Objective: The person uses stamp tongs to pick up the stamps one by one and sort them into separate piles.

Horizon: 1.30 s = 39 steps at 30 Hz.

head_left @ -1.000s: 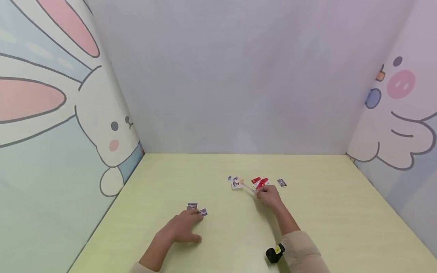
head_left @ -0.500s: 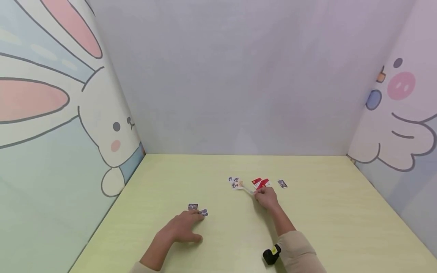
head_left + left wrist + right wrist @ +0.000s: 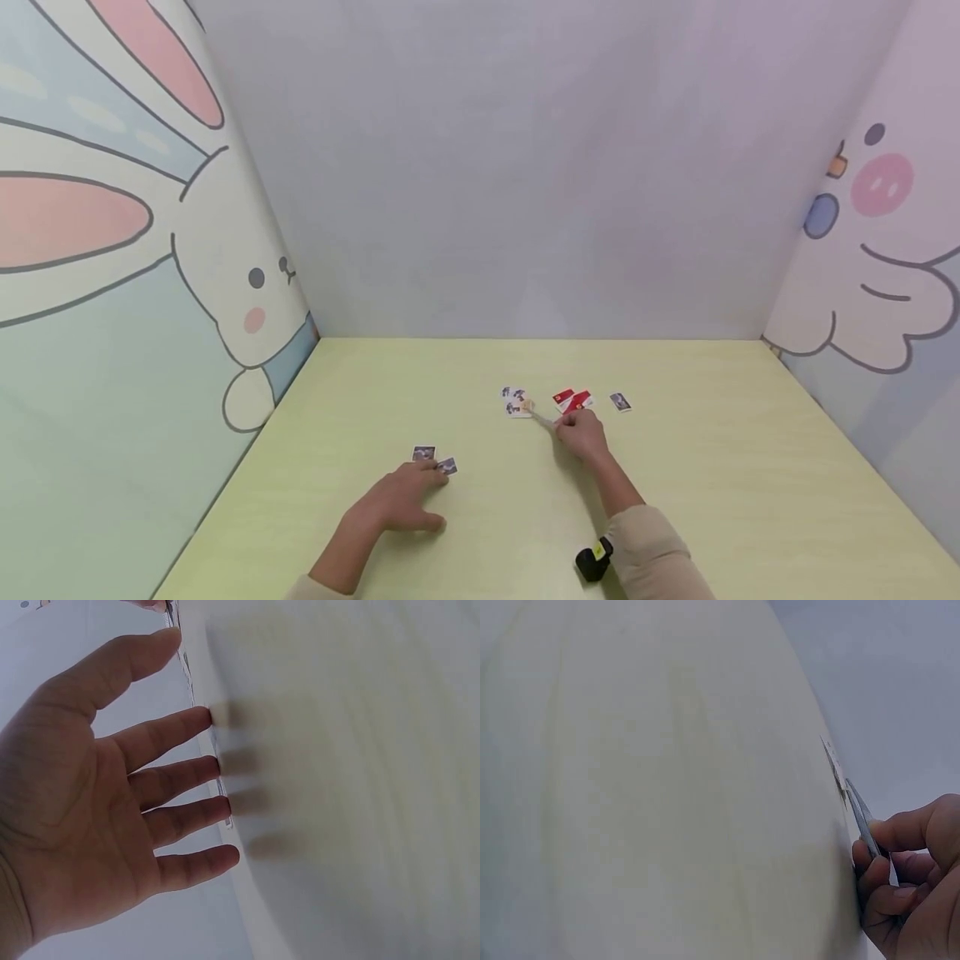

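Note:
My right hand (image 3: 582,435) pinches a pair of metal tweezers (image 3: 862,819) between thumb and fingers. The tweezers point left and away, and their tips meet a small tan piece (image 3: 527,405) lying over the white printed cards (image 3: 513,409). In the right wrist view, the tips stand at the edge of these thin cards. On the left, my left hand (image 3: 405,498) is spread palm down, its fingertips resting by two small dark picture cards (image 3: 423,453). The left wrist view shows those fingers (image 3: 180,772) straight and apart, thumb raised.
Red-and-white cards (image 3: 575,402) lie just beyond my right hand, with one dark picture card (image 3: 620,402) to their right. A black object with a yellow label (image 3: 594,562) is beside my right sleeve (image 3: 654,542). Walls bound the pale table (image 3: 750,467) at the back and sides.
My right hand has shifted slightly left and nearer, and the tan piece at the tweezer tips has slid a little left over the white cards. My left hand stays put.

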Available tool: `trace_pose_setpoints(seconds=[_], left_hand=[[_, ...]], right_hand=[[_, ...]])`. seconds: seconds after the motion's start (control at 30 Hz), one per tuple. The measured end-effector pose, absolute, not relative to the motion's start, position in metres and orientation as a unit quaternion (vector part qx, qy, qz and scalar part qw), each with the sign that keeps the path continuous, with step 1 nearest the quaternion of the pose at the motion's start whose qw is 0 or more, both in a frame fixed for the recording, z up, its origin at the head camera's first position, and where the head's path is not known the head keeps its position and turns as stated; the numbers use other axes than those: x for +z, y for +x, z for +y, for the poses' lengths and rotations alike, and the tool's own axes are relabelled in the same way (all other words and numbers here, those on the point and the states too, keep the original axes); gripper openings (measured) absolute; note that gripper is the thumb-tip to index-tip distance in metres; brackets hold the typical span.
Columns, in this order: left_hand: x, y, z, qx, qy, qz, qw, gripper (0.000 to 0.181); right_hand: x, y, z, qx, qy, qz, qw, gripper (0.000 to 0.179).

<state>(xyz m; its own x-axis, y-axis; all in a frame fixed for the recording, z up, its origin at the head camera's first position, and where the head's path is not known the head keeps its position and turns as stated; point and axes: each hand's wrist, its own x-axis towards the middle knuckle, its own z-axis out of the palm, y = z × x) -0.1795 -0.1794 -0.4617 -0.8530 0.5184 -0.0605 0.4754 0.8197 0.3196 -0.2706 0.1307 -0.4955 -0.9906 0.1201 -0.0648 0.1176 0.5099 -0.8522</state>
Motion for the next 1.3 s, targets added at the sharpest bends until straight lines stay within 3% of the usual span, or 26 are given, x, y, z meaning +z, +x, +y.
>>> trace_pose_setpoints(seconds=[0.43, 1.3], left_hand=[[-0.462, -0.176, -0.177, 0.131, 0.254, 0.956, 0.071, 0.059], [-0.463, -0.175, -0.176, 0.139, 0.244, 0.957, 0.08, 0.064]], right_hand=[[-0.49, -0.253, 0.135, 0.465, -0.061, -0.883, 0.026, 0.01], [-0.482, -0.23, 0.134, 0.517, -0.028, -0.853, -0.069, 0.009]])
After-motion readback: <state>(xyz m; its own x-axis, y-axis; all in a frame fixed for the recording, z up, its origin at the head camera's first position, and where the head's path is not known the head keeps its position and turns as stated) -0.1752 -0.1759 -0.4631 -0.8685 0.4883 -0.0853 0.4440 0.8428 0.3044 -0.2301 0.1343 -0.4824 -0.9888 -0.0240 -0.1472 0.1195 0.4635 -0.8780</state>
